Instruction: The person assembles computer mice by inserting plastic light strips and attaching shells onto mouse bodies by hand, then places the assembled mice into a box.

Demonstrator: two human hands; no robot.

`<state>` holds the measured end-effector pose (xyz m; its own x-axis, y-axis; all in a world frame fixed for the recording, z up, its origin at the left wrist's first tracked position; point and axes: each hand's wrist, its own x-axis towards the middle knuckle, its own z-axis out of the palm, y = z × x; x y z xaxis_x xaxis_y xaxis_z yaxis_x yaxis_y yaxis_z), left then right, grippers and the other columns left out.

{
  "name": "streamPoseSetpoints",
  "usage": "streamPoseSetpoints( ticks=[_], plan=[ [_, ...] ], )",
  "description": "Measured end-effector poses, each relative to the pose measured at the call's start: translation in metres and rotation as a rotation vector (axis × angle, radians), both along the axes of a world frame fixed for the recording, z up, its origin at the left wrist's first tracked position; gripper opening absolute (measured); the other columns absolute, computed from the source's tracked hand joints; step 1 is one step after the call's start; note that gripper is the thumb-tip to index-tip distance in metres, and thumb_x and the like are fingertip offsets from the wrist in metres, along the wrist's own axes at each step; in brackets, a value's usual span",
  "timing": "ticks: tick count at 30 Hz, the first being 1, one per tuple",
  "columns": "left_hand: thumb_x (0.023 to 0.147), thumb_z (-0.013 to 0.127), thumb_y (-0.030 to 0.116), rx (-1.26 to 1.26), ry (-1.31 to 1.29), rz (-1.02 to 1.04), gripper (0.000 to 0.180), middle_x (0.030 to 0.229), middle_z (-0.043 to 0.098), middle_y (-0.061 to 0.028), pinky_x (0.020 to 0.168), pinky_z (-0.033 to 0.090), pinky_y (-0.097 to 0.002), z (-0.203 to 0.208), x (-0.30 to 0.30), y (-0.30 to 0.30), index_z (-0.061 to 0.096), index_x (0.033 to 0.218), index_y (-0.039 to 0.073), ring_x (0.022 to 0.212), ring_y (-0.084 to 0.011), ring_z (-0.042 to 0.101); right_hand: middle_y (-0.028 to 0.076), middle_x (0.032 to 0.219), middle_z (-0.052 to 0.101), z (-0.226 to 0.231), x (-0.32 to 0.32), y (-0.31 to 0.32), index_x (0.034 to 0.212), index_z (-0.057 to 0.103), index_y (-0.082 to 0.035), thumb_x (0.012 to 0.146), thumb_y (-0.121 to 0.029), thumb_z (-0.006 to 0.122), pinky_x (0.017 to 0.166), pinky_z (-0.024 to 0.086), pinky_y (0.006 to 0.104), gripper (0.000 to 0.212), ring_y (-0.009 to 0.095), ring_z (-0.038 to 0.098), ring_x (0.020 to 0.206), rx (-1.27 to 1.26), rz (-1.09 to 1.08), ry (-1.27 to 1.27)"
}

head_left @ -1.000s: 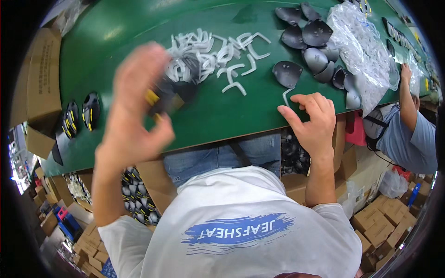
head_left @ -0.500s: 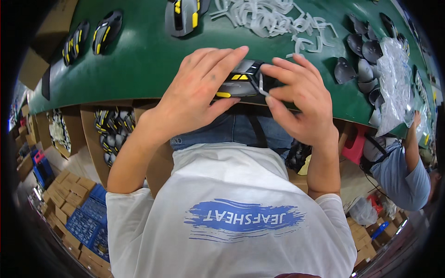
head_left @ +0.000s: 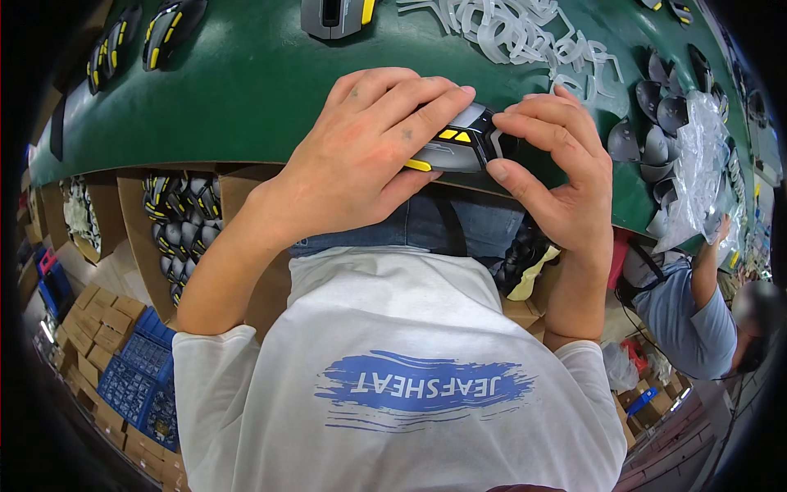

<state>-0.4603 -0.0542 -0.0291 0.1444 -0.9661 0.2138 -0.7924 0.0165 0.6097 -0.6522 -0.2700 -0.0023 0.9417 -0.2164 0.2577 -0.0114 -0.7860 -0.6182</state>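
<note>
With my left hand point(head_left: 361, 156) clamped on the yellow-trimmed gaming-mouse shell point(head_left: 451, 156) at the green table's point(head_left: 246, 107) near edge, my right hand point(head_left: 566, 168) pinches the translucent strip point(head_left: 495, 144), closer against its end than half a second ago, so seemingly nearly seated.

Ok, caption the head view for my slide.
Left hand holds a yellow-trimmed shell; right hand at its pale end strip.

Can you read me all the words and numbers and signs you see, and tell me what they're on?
White short-sleeved T-shirt: pale capital letters on a blue brush-stroke print, upside down; clear, but I won't copy printed words.
Curved grey-and-black shell with yellow strips, in the left hand: faint pale marks, too small to read.
</note>
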Motion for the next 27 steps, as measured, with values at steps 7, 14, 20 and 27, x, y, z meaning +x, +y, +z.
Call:
streamPoseSetpoints(
  ticks=[7,14,20,27],
  plan=[
    [0.071,0.09,0.007,0.007,0.025,0.007,0.096,0.156,0.064,-0.0104,0.117,0.044,-0.0492,-0.001,0.002,-0.004,0.061,0.162,0.009,0.137,-0.0362,0.058,0.002,0.129,0.08,-0.013,0.0,-0.005,0.127,0.085,-0.021,0.082,-0.03,0.097,0.124,0.044,0.0613,0.048,0.03,0.071,0.13,-0.061,0.081,0.006],
    [0.072,0.089,0.006,0.018,0.053,-0.003,0.095,0.156,0.065,-0.0102,0.118,0.044,-0.0494,0.004,0.001,-0.006,0.061,0.162,0.009,0.137,-0.0365,0.058,0.001,0.155,0.073,0.028,0.0,-0.008,0.144,0.078,-0.024,0.084,-0.041,0.093,0.134,0.03,0.0641,0.064,0.04,0.057,0.154,-0.454,0.188,0.227],
    [0.076,0.089,0.004,0.046,0.015,-0.027,0.094,0.16,0.062,-0.0109,0.121,0.042,-0.05,0.008,0.003,0.003,0.058,0.165,0.009,0.142,-0.0379,0.055,0.001,0.162,0.067,0.05,0.006,-0.007,0.154,0.071,-0.021,0.083,-0.03,0.092,0.132,0.035,0.0611,0.075,0.036,0.053,0.158,-0.416,0.318,0.356],
    [0.08,0.087,0.004,0.03,0.028,-0.046,0.093,0.16,0.061,-0.0111,0.124,0.04,-0.0508,0.007,0.005,-0.008,0.056,0.167,0.01,0.143,-0.0389,0.054,0.001,0.165,0.065,0.046,-0.01,-0.017,0.156,0.069,-0.021,0.086,-0.019,0.089,0.132,0.037,0.0598,0.074,0.033,0.057,0.154,-0.423,0.374,0.282]
  ],
)
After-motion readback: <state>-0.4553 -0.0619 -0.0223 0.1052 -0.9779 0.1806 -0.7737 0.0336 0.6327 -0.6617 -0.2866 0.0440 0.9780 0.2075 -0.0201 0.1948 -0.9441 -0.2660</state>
